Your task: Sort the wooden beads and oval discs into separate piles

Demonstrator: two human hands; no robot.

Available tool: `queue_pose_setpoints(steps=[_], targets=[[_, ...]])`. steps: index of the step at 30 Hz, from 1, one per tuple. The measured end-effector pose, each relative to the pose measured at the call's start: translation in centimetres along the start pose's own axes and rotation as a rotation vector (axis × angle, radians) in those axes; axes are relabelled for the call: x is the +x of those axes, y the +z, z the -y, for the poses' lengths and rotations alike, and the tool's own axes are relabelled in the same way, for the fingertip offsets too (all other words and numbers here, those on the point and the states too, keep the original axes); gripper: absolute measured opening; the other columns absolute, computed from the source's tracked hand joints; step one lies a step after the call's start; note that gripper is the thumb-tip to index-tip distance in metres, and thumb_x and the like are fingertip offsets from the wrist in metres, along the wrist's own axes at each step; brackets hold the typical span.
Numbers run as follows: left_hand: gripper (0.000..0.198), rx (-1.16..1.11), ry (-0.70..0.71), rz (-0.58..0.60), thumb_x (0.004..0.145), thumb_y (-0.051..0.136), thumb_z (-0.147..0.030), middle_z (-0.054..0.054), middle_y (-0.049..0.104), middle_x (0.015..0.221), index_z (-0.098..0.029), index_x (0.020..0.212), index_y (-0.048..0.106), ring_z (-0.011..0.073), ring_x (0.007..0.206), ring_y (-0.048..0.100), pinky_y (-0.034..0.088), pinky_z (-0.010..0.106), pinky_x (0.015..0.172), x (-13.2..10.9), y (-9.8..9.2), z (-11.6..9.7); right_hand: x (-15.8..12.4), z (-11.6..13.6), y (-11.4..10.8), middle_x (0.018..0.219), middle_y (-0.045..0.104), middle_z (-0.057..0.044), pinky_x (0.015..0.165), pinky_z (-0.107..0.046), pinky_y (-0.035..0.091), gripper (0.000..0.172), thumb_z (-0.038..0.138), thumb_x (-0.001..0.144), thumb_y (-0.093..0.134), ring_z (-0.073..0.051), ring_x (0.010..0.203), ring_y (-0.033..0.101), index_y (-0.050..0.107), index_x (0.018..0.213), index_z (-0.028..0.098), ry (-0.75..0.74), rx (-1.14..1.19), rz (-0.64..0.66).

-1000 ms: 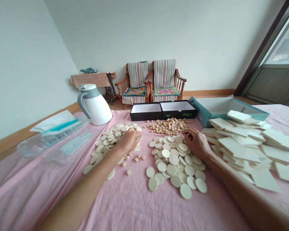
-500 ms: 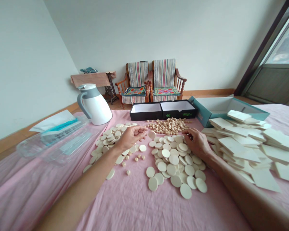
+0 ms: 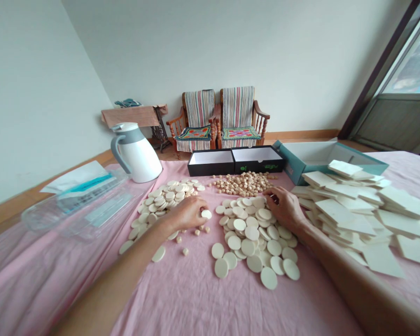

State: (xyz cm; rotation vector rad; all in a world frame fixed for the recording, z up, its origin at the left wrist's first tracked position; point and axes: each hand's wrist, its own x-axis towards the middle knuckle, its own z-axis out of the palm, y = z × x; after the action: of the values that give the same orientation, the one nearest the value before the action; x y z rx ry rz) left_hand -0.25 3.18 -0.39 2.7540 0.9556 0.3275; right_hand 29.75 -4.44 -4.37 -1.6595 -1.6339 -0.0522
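My left hand (image 3: 189, 213) is at the right edge of the left heap of wooden discs (image 3: 168, 196). Its fingers are closed at the rim of a pale round wooden disc (image 3: 206, 214). A few small wooden beads (image 3: 198, 232) lie on the cloth just below it. My right hand (image 3: 283, 204) rests by the upper right of a second disc heap (image 3: 252, 233), fingers curled inward. What those fingers hold, if anything, is hidden. Beyond both hands spreads a pile of small wooden beads (image 3: 243, 183).
Two black boxes with white insides (image 3: 259, 161) stand behind the beads, beside a teal box (image 3: 294, 163). Square wooden boards (image 3: 350, 219) are heaped at right. A white jug (image 3: 142, 158) and clear plastic packaging (image 3: 87, 200) stand left on the pink cloth (image 3: 182, 298).
My left hand has come down toward me, from near the bead pile to a disc on the cloth. The disc earlier beside its fingertips no longer shows there. My right hand has barely moved.
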Motion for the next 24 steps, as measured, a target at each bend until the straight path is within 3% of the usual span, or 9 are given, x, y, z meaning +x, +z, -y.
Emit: queue_pose_setpoints(steps=[5,7,11,15,20,24], targets=[[0.031,-0.352,-0.059,-0.164,0.077,0.061,-0.027,0.005,0.069,0.089,-0.015,0.106,0.065,0.0140,0.073,0.060,0.047,0.024,0.065,0.4,-1.0,-1.8,0.0,-0.1,0.0,0.078,0.064,-0.004,0.064,-0.026,0.043,0.019,0.022,0.078,0.047,-0.014,0.063,0.057,0.065,0.081,0.018,-0.003,-0.013,0.002],[0.028,-0.356,-0.069,-0.219,0.080,0.057,-0.026,0.006,0.068,0.092,-0.015,0.105,0.065,0.0137,0.074,0.061,0.047,0.024,0.067,0.5,-1.4,-1.7,0.0,-0.1,0.0,0.078,0.064,-0.004,0.064,-0.026,0.043,0.018,0.022,0.078,0.047,-0.014,0.063,0.057,0.065,0.081,0.018,0.001,-0.017,0.008],[0.014,-0.084,-0.037,-0.086,0.072,0.061,-0.018,0.004,0.068,0.084,-0.016,0.083,0.069,0.0173,0.079,0.060,0.046,0.029,0.077,-0.2,-1.7,0.0,0.0,0.1,-0.1,0.078,0.064,-0.004,0.063,-0.025,0.043,0.017,0.022,0.078,0.047,-0.014,0.063,0.057,0.064,0.078,0.018,0.005,-0.013,0.012],[0.023,0.114,-0.006,0.041,0.062,0.064,-0.015,0.006,0.064,0.092,-0.017,0.085,0.067,0.0221,0.091,0.058,0.044,0.031,0.083,-1.2,-1.5,1.1,0.0,0.3,-0.2,0.078,0.064,-0.004,0.064,-0.025,0.043,0.018,0.021,0.078,0.047,-0.014,0.063,0.057,0.065,0.078,0.017,0.006,-0.005,0.005],[0.018,0.206,-0.013,0.071,0.063,0.061,-0.015,0.007,0.060,0.092,-0.017,0.082,0.063,0.0227,0.094,0.056,0.044,0.031,0.082,-1.4,-1.3,0.6,0.0,0.1,0.0,0.079,0.065,-0.004,0.065,-0.025,0.043,0.018,0.020,0.078,0.048,-0.014,0.065,0.058,0.066,0.082,0.017,0.009,-0.015,0.009],[0.014,0.145,-0.019,0.044,0.062,0.059,-0.013,0.006,0.060,0.088,-0.016,0.077,0.061,0.0208,0.087,0.056,0.044,0.030,0.078,-1.0,-1.5,0.6,0.0,-0.1,0.1,0.078,0.064,-0.004,0.065,-0.024,0.043,0.018,0.020,0.078,0.048,-0.013,0.065,0.058,0.066,0.082,0.017,0.003,-0.015,0.015]])
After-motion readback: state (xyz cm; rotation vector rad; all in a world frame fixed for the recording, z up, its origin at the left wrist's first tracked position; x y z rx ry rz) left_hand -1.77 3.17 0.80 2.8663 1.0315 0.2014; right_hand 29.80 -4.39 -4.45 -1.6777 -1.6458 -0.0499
